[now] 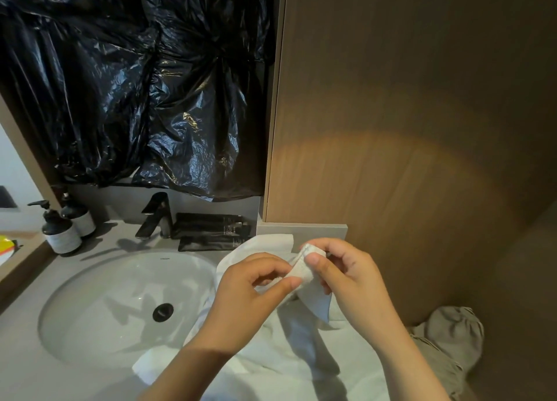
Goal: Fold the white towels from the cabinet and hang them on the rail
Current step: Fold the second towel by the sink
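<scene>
Head view: left hand [250, 283] and right hand [349, 274] each pinch same raised corner of white towel [286, 358]. Rest of towel lies on counter [30, 370], just beside sink [105, 295]. Pale labels on pump bottles [61, 231], white print on black sachets [211, 234]: too small to read.

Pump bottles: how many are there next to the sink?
2. The front pump bottle stands on the counter left of the sink. The rear pump bottle stands just behind it, toward the wall. Others may be hidden past the left edge.
</scene>
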Available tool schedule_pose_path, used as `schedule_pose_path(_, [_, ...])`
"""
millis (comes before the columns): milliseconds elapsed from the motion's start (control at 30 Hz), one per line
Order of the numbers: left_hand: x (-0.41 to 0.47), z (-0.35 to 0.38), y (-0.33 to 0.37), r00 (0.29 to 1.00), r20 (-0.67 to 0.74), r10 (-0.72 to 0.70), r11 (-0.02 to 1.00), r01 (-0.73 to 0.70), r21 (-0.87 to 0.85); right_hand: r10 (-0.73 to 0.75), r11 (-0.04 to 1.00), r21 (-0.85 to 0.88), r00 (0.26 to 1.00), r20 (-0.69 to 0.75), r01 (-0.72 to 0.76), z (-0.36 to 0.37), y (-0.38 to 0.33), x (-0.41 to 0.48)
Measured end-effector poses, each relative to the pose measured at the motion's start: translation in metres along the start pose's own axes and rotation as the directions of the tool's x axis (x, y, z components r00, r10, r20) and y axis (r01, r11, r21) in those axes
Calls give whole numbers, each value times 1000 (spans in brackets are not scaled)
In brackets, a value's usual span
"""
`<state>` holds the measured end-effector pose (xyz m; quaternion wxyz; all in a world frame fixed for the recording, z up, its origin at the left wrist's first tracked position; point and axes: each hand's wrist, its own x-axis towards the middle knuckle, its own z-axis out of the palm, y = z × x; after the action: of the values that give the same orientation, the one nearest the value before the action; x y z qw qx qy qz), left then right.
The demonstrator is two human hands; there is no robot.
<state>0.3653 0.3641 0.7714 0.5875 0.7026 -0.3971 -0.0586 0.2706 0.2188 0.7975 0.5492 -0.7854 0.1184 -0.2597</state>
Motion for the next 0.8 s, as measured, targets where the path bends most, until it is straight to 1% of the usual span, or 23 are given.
schedule_pose_path(167, [0,-3,-13,1000,1,-18,994,18,106,-75,997,-15,989,-130,74,-8,-5,11])
schedule_pose_path(333, [7,-17,-32,1000,-28,-6,977,12,215,-166,986,-42,952,-258,161,-26,-20,32])
schedule_pose_path(467, [18,-27,-45,998,-66,4,952,17,307,-245,969,-105,920,-306,223,-42,-36,51])
schedule_pose_path(600, [29,-35,-54,997,-73,18,923,12,385,-304,952,-156,882,-360,264,-58,-53,68])
schedule_pose_path(733, [41,-42,-58,997,-72,-15,889,46,456,-321,946,-190,855,-408,264,-72,-67,82])
schedule_pose_path(800, [47,-47,-60,998,-49,-42,882,60,468,-319,947,-190,843,-434,260,-78,-72,89])
